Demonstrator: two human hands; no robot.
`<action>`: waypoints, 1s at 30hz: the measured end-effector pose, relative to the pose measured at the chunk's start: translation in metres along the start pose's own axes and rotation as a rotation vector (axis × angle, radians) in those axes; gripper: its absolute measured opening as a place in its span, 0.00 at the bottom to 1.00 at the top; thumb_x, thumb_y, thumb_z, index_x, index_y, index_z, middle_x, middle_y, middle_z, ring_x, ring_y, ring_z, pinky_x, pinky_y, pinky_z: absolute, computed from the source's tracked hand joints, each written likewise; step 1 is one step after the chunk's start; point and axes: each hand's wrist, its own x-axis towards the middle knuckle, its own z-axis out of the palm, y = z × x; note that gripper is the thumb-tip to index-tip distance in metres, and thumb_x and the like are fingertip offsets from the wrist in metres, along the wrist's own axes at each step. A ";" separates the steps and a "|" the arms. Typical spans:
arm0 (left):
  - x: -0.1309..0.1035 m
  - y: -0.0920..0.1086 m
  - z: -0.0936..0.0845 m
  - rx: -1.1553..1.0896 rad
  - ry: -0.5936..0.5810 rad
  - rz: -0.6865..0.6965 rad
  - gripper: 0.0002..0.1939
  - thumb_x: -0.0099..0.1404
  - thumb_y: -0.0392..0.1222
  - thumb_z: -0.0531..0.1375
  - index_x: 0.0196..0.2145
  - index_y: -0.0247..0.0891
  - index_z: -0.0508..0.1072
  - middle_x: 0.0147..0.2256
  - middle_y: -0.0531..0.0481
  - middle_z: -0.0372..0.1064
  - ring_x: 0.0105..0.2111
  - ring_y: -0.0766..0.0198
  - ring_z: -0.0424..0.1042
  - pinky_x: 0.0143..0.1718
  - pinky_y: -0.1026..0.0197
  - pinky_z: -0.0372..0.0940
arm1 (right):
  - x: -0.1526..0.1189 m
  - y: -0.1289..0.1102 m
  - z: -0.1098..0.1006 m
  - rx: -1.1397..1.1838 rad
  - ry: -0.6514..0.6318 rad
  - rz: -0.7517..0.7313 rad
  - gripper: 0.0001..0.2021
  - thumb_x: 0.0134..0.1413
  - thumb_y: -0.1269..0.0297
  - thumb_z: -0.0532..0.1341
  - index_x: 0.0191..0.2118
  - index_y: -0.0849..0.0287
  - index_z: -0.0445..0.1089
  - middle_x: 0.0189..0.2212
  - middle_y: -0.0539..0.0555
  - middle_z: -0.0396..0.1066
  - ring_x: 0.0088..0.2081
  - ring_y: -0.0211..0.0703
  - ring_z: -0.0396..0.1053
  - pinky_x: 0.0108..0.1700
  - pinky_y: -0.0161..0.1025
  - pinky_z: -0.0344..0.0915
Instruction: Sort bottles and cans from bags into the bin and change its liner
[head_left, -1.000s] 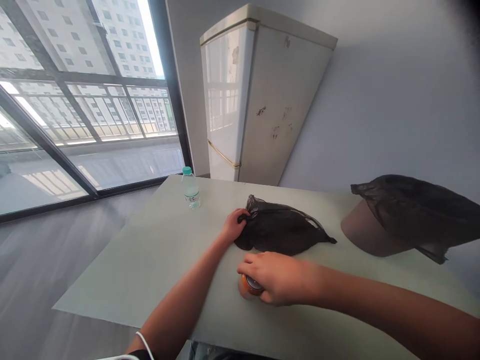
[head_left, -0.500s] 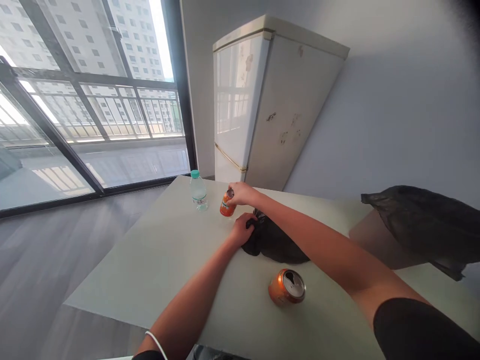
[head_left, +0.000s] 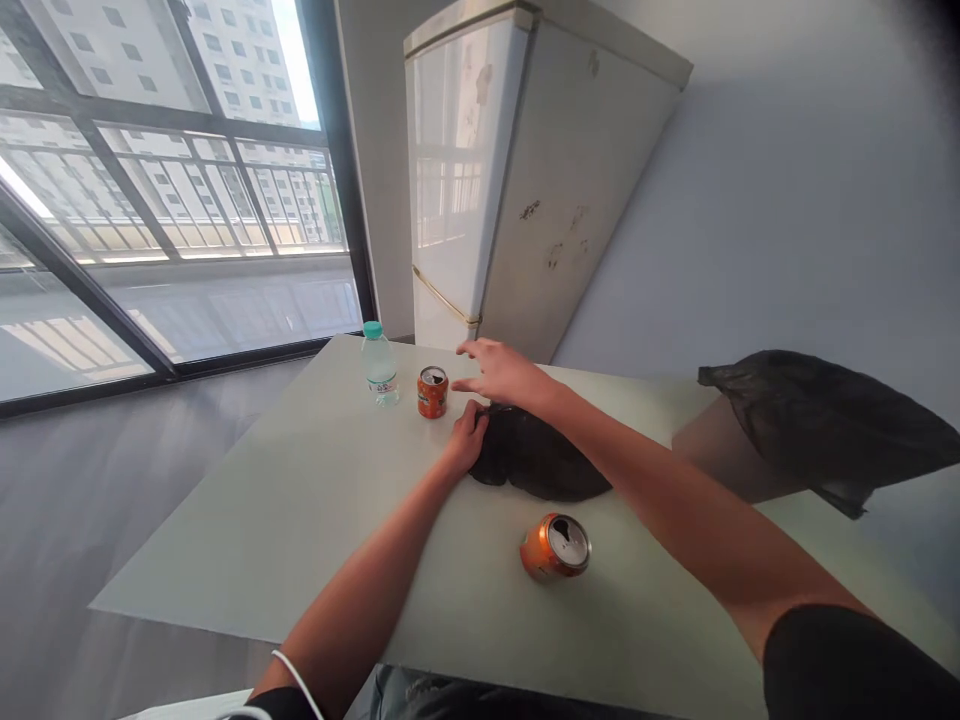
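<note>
An orange soda can (head_left: 432, 394) stands upright near the far end of the white table (head_left: 300, 500). Just right of it, my right hand (head_left: 504, 374) is open, thumb and fingers apart, with a small gap to the can. My left hand (head_left: 469, 436) is closed on the left edge of a black plastic bag (head_left: 540, 455) that lies on the table, partly hidden under my right forearm. A second orange can (head_left: 555, 547), opened at the top, stands closer to me. Left of the far can is a clear plastic bottle (head_left: 380, 367) with a green cap.
On the right, a bin lined with a black bag (head_left: 840, 430) stands against the wall. A white fridge (head_left: 480, 180) rises behind the table's far edge. Glass sliding doors (head_left: 187, 200) are at the left, beyond the grey floor (head_left: 112, 480).
My right hand has let go of the far soda can and drawn away to its right, fingers spreading. My left hand stays on the black bag. The view has shifted slightly.
</note>
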 end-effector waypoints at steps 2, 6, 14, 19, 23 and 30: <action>0.001 -0.002 0.001 -0.038 0.009 -0.016 0.03 0.73 0.42 0.52 0.39 0.43 0.63 0.36 0.52 0.68 0.37 0.60 0.66 0.43 0.59 0.61 | -0.051 0.019 -0.020 0.037 0.048 -0.014 0.16 0.63 0.54 0.66 0.52 0.54 0.75 0.51 0.54 0.78 0.47 0.46 0.76 0.47 0.38 0.66; 0.002 -0.003 0.000 -0.123 0.059 -0.040 0.07 0.73 0.44 0.52 0.36 0.43 0.61 0.32 0.55 0.60 0.35 0.61 0.60 0.41 0.60 0.58 | -0.151 0.072 -0.024 0.066 -0.014 0.175 0.11 0.66 0.54 0.61 0.41 0.51 0.79 0.38 0.50 0.80 0.36 0.43 0.75 0.38 0.39 0.65; 0.001 0.000 -0.002 -0.316 0.078 -0.098 0.15 0.73 0.56 0.53 0.36 0.42 0.62 0.33 0.55 0.59 0.34 0.63 0.60 0.38 0.63 0.60 | -0.159 0.137 0.072 0.201 0.033 0.145 0.13 0.66 0.63 0.58 0.44 0.56 0.81 0.42 0.57 0.79 0.43 0.49 0.76 0.49 0.45 0.70; 0.001 0.000 -0.002 -0.343 0.081 -0.114 0.19 0.72 0.60 0.55 0.36 0.42 0.63 0.33 0.54 0.61 0.33 0.63 0.62 0.38 0.62 0.63 | -0.115 0.138 0.101 0.194 0.387 -0.038 0.19 0.69 0.64 0.56 0.61 0.57 0.71 0.57 0.62 0.71 0.60 0.55 0.66 0.65 0.53 0.63; 0.001 -0.001 -0.002 -0.264 0.110 -0.103 0.21 0.72 0.63 0.55 0.36 0.42 0.65 0.33 0.52 0.64 0.36 0.61 0.65 0.42 0.60 0.65 | -0.113 0.151 0.115 0.104 0.502 0.009 0.23 0.67 0.55 0.62 0.63 0.58 0.68 0.57 0.63 0.70 0.60 0.59 0.65 0.64 0.56 0.62; 0.002 -0.005 0.000 -0.233 0.095 -0.131 0.24 0.70 0.66 0.56 0.41 0.40 0.71 0.39 0.49 0.73 0.43 0.58 0.71 0.48 0.58 0.68 | -0.129 0.159 0.119 0.015 0.557 -0.037 0.15 0.73 0.56 0.55 0.39 0.56 0.75 0.40 0.60 0.73 0.45 0.53 0.70 0.55 0.50 0.67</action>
